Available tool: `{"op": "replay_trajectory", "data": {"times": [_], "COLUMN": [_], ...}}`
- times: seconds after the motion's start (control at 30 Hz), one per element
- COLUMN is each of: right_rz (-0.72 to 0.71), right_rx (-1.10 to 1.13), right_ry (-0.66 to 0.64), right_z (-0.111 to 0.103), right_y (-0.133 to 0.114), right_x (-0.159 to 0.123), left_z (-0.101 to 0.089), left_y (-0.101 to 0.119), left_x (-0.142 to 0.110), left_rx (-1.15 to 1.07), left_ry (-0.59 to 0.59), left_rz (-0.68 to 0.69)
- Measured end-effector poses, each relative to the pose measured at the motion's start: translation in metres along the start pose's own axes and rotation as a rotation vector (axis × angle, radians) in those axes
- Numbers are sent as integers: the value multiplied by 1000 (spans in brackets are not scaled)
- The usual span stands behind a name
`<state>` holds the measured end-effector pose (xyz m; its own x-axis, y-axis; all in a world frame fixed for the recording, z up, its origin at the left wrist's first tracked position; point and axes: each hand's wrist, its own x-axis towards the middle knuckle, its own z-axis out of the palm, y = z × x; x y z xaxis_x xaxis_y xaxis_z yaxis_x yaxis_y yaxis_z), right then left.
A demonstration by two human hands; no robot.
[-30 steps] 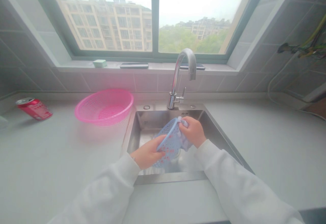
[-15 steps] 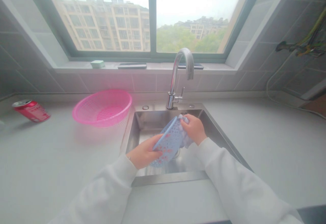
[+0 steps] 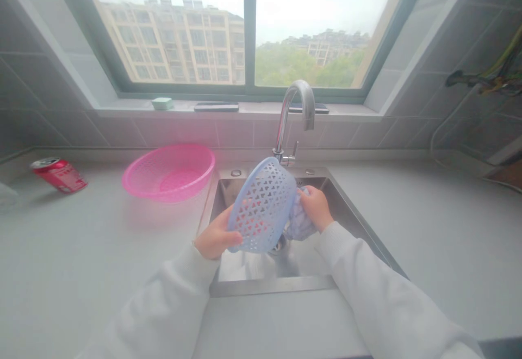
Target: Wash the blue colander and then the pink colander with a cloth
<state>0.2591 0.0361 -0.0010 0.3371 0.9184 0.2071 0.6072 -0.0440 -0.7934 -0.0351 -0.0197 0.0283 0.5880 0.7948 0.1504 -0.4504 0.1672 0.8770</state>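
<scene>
While the left hand (image 3: 216, 236) grips a blue basket (image 3: 261, 206), tilted up on its edge over the steel sink (image 3: 273, 285) just below the faucet (image 3: 282, 125), the right hand (image 3: 316, 208) clenches a blue cloth (image 3: 299, 222) against the basket's far side. A pink basket (image 3: 169, 173) sits on the table (image 3: 101, 272) left of the sink, beyond it a red can (image 3: 59, 175) on its side.

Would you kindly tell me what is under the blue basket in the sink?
Part of the drain shows below the basket; the part of the sink directly beneath it is hidden.
</scene>
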Motion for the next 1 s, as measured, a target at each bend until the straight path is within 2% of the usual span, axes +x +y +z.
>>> {"op": "replay_trajectory", "data": {"times": [0.1,0.17,0.33,0.5,0.57,0.63,0.7,0.73,0.77,0.83,0.97,1.0], "right_rz": [8,8,0,-42,-181,-489,-898,-1057,-1129,-1121,-792,-754], "right_rx": [4,6,18,0,-15,-77,-192,-249,-277,-302,-350,-359], "right_ry": [7,9,18,31,16,-30,-117,-136,-113,-47,124,144], "right_z": [0,1,1,-4,-2,4,12,15,18,17,1,-3], "right_y": [0,1,0,-13,-26,-41,-55,-61,-65,-65,-49,-46], "right_x": [1,0,0,-9,-27,-53,-78,-87,-92,-89,-55,-49], "left_z": [0,0,-1,-3,-3,-3,-3,-3,-3,-2,4,6], "left_y": [-6,-9,-10,-16,-21,-24,-24,-22,-20,-16,-12,-12], "left_x": [7,9,9,13,14,15,15,14,14,12,9,8], "left_rx": [91,127,104,167,200,272,415,493,565,681,776,770], "left_ry": [39,63,140,110,86,63,35,20,3,-40,-151,-169], "left_rz": [-181,-230,-207,-172,-130,-94,-62,-48,-35,-26,-103,-117]}}
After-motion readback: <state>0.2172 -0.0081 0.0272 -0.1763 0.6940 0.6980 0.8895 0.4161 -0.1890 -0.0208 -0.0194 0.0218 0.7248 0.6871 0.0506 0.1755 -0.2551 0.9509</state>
